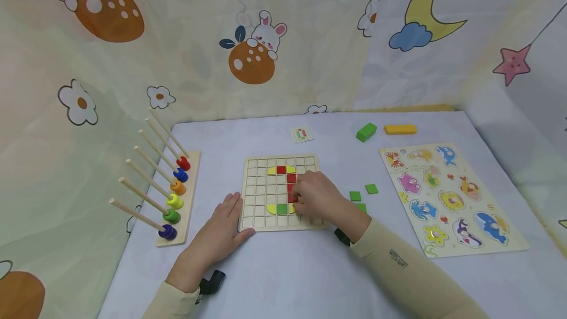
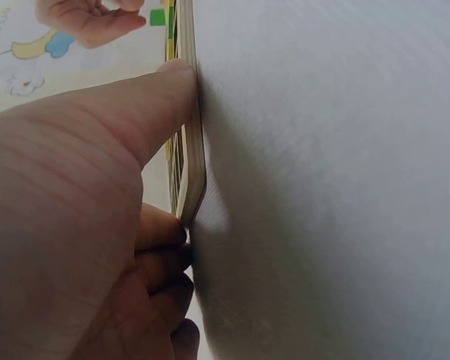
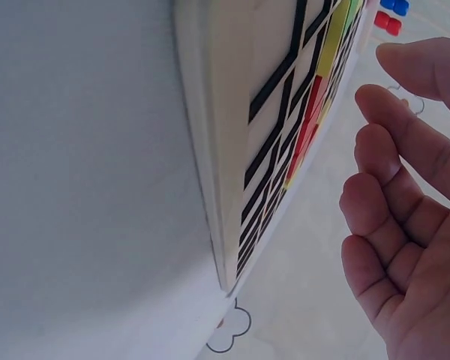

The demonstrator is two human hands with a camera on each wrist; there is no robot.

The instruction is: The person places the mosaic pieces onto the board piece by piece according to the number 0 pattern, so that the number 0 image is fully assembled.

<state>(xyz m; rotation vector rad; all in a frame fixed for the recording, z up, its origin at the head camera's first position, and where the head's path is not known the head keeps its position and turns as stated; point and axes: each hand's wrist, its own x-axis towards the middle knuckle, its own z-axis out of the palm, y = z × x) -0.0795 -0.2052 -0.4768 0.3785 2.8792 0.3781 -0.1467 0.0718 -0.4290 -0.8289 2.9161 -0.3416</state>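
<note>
A square wooden grid board (image 1: 261, 183) lies on the table with red, yellow and green pieces in its cells. My left hand (image 1: 221, 230) rests flat at the board's near left corner, its thumb along the front edge and its fingers beside the left edge. Over the board's right half is my right hand (image 1: 316, 196), fingertips by a column of red tiles (image 1: 290, 187). In the right wrist view its fingers (image 3: 371, 195) are loosely bent, the thumb apart from them, with nothing between. A green tile (image 1: 281, 209) sits between yellow rounded pieces in the lower row.
Loose green tiles (image 1: 355, 196) lie right of the board. A small pattern card (image 1: 302, 134), a green block (image 1: 366, 132) and a yellow block (image 1: 400, 129) are behind. At left stands a peg rack (image 1: 190, 186) with colored rings; at right, a sea-animal puzzle (image 1: 443, 169).
</note>
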